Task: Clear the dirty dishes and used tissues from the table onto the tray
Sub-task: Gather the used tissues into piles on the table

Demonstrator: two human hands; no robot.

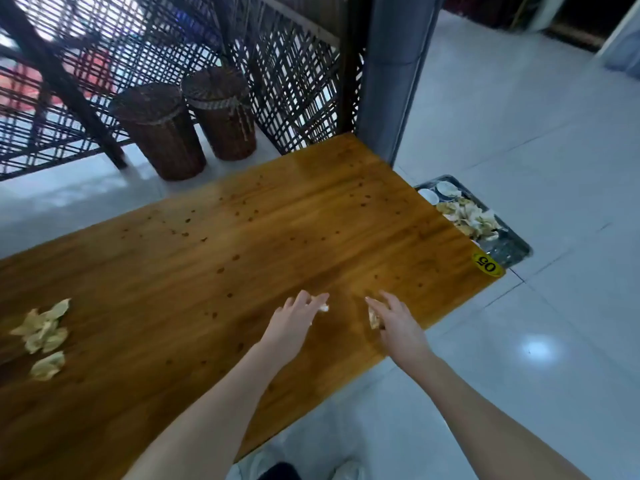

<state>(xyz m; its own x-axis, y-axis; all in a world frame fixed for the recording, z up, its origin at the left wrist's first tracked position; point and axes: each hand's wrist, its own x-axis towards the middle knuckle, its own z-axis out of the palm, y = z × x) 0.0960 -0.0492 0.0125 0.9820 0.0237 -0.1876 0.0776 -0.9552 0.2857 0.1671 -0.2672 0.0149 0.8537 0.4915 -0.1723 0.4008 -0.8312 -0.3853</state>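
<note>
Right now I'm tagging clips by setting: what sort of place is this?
Probably a restaurant: a wooden table with a yellow number sticker, and a tray of used dishes and tissues beside it.

Lying clustered on the left end of the long brown wooden table: crumpled yellowish paper tissues. Sitting on the pale tiled floor past its right end: dark rectangular tray, holding white round bowls and more tissues. Standing behind the table: two brown cylindrical woven baskets.
</note>
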